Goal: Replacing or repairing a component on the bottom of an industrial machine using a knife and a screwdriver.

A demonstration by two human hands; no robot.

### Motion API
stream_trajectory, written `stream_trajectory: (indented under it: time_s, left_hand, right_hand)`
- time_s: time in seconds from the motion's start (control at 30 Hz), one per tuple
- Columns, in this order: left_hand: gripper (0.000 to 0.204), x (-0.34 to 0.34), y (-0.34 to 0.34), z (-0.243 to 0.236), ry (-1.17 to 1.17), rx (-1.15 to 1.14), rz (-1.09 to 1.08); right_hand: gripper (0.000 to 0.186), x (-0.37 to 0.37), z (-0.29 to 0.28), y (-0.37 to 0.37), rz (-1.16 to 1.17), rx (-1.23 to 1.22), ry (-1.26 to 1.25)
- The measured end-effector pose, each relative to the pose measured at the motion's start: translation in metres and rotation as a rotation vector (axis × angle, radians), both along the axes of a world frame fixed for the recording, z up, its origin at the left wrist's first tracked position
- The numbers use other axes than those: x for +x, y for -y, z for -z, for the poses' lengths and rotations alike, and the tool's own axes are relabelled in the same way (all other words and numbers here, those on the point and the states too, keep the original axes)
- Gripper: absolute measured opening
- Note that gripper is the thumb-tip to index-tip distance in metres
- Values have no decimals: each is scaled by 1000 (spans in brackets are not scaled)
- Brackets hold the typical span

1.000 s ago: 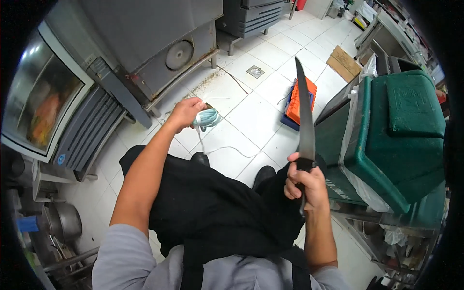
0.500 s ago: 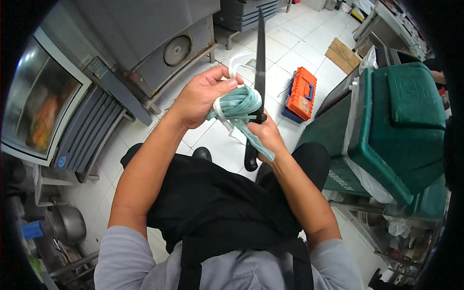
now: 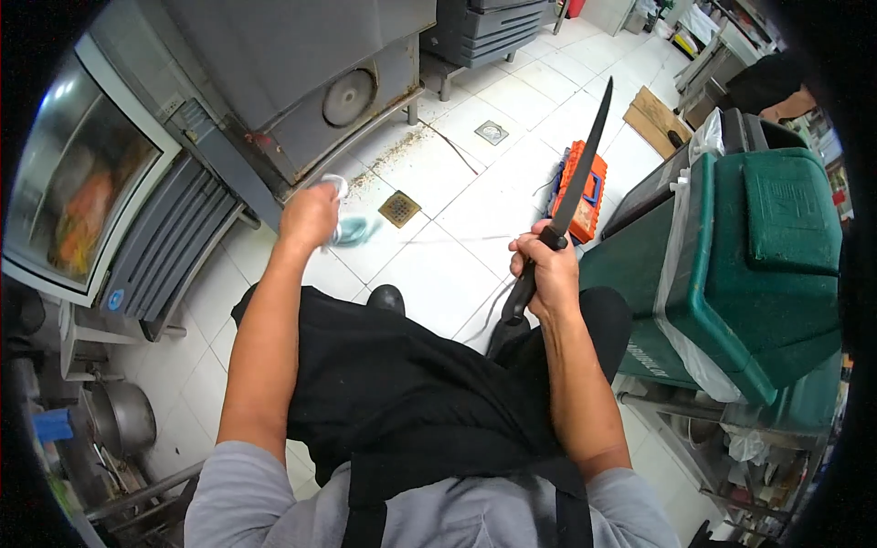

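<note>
My left hand (image 3: 309, 217) is closed at the middle left, gripping a bundle of pale green cord (image 3: 354, 230) tied with a white strip (image 3: 336, 184). The bundle is smeared by motion. My closed right hand (image 3: 551, 269) holds a long knife by its black handle, the narrow dark blade (image 3: 585, 155) pointing up and away. Between my hands runs a thin pale strand (image 3: 448, 240), faint and blurred, reaching toward my right fingertips. Below my right hand a thin grey strand (image 3: 493, 312) hangs down; whether it is the same strand I cannot tell.
An orange and blue toolbox (image 3: 585, 196) lies on the tiles behind the knife. At right stands a green lidded bin (image 3: 731, 265). Grey metal equipment (image 3: 301, 64) and a glass-fronted cabinet (image 3: 169, 146) fill the left. Drain covers (image 3: 399, 209) and cardboard (image 3: 656, 123) are on the floor.
My hands have moved apart: the left took the green bundle leftward, and the right shifted right with the knife. The blade no longer rests beside the bundle, and a strand now stretches between them.
</note>
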State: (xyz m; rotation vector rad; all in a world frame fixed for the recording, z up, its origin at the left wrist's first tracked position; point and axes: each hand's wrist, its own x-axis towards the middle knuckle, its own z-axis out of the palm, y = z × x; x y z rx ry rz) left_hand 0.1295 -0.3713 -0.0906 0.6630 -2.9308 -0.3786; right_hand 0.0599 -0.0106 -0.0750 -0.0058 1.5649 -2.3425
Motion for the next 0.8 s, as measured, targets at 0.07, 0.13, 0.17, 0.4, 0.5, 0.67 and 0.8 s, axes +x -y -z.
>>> stream_trajectory:
  time_s: [0.07, 0.13, 0.17, 0.4, 0.5, 0.67, 0.8]
  left_hand:
    - [20, 7, -7, 1, 172, 25, 10]
    - [22, 14, -7, 17, 164, 97, 156]
    - [24, 14, -14, 24, 141, 139, 251]
    - [52, 6, -98, 8, -234, 587, 815]
    - [57, 7, -129, -17, -57, 1005, 775]
    - [17, -14, -110, -3, -179, 608, 617]
    - [20, -6, -73, -15, -112, 419, 400]
  right_hand:
    - [28, 0, -1, 2, 5, 11, -20]
    - [28, 4, -2, 9, -47, 13, 32]
    - [28, 6, -2, 11, -65, 8, 31]
    - [26, 20, 6, 18, -128, 117, 39]
    - [28, 18, -2, 23, -222, 69, 68]
    - [29, -7, -3, 12, -256, 181, -37]
    - [31, -16, -12, 1, -205, 258, -107]
